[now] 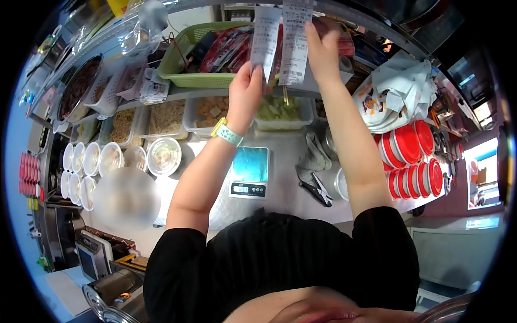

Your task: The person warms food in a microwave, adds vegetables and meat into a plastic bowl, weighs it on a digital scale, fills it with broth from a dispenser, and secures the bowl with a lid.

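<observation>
Two printed paper slips hang side by side above the green basket (202, 80). My left hand (247, 89) pinches the lower end of the left slip (265, 40) between thumb and fingers. Close to the upper right edge of the right slip (294, 48) is my right hand (323, 51), its fingers raised and partly smeared; whether it grips the paper is unclear. Red packets (229, 51) lie in the basket behind the slips. Under my hands sit food tubs, one with pale green pieces (277, 110), another with orange-brown cubes (211, 110).
A digital scale (249, 172) and black-handled scissors (318, 191) lie on the metal counter (215, 207). Lidded bowls (164, 156) stand at the left. Stacked red-rimmed containers (412, 180) and plastic bags (390, 91) are at the right. A shelf edge runs above the tubs.
</observation>
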